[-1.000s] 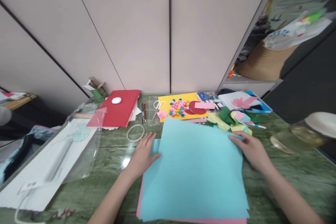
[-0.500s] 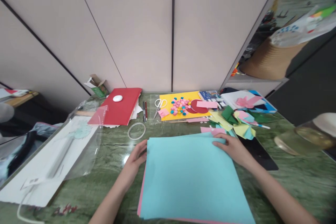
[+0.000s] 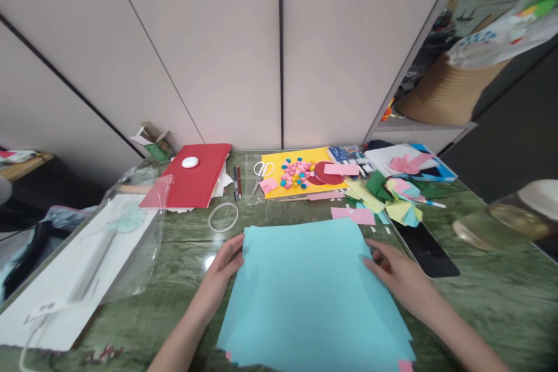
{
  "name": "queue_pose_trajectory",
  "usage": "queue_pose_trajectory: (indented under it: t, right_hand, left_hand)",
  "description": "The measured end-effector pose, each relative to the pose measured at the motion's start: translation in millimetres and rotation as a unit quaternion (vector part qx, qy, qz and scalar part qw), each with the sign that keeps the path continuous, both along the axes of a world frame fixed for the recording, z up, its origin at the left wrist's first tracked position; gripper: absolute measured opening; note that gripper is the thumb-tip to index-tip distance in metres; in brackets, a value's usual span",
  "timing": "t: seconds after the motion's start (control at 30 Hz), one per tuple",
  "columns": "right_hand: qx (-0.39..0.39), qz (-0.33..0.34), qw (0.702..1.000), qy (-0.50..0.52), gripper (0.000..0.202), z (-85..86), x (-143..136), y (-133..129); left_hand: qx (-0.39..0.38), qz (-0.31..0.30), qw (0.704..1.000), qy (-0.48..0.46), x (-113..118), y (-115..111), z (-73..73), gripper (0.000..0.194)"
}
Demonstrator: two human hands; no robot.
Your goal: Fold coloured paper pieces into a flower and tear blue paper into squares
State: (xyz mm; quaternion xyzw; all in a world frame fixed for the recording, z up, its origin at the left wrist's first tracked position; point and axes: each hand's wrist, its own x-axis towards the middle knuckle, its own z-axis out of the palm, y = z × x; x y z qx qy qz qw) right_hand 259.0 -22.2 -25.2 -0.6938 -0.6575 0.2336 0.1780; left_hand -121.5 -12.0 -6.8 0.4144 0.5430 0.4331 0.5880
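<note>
A stack of light blue paper sheets (image 3: 305, 290) lies in front of me, with bits of pink paper (image 3: 406, 365) peeking out at its near corners. My left hand (image 3: 224, 264) grips the stack's left edge near the far corner, thumb on the side. At the right edge my right hand (image 3: 392, 270) is closed on the sheets, its fingers bent and partly hidden under the paper. The sheets bow slightly between the two hands, and their near edges do not line up.
Behind the stack are white scissors (image 3: 264, 170), a yellow sheet (image 3: 279, 190) bearing colourful paper balls (image 3: 296, 174), and a white ring (image 3: 224, 217). A red folder (image 3: 200, 177) lies left. On the right are folded paper pieces (image 3: 403, 212), a black phone (image 3: 429, 250) and a jar (image 3: 501, 221).
My right hand has slid from the far right corner down to the right edge. The top blue sheets have shifted, covering most of the pink below. The view has tilted slightly.
</note>
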Motion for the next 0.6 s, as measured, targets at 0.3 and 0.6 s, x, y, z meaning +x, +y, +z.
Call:
queue_pose_trajectory:
  t: [0.3, 0.6]
  right_hand:
    - [-0.082, -0.023, 0.952, 0.293, 0.057, -3.5, 11, 4]
    - [-0.165, 0.012, 0.952, 0.257, 0.031, 1.7, 7, -4]
  left_hand:
    - [0.003, 0.027, 1.0, -0.008, -4, 0, -3.4, 0.043]
    - [-0.066, -0.06, 0.996, -0.026, 1, -16, 2.2, 0.05]
